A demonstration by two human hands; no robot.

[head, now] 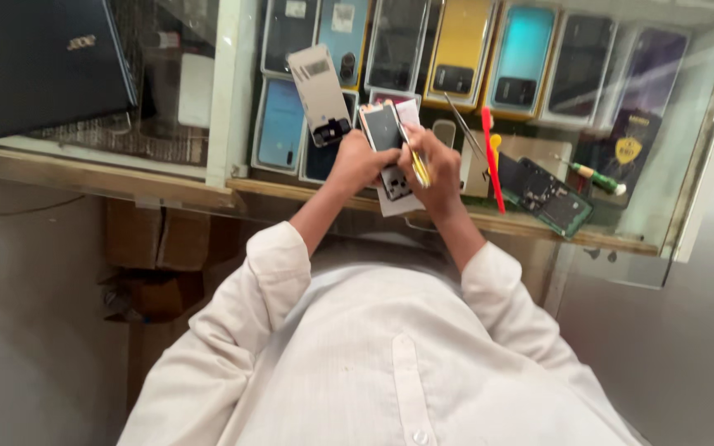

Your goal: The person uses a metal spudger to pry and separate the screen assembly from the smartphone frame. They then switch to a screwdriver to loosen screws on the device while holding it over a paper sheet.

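Grey back cover left, red pry tool right – hands hemmed between – counter edge open.

Glass counter with wooden edge; cardboard boxes beneath; grey floor; daylight.

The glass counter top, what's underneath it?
Under the glass counter top lie rows of phone boxes: a yellow one, a teal one and dark ones. The hands, the opened phone and a loose back cover hide some boxes.
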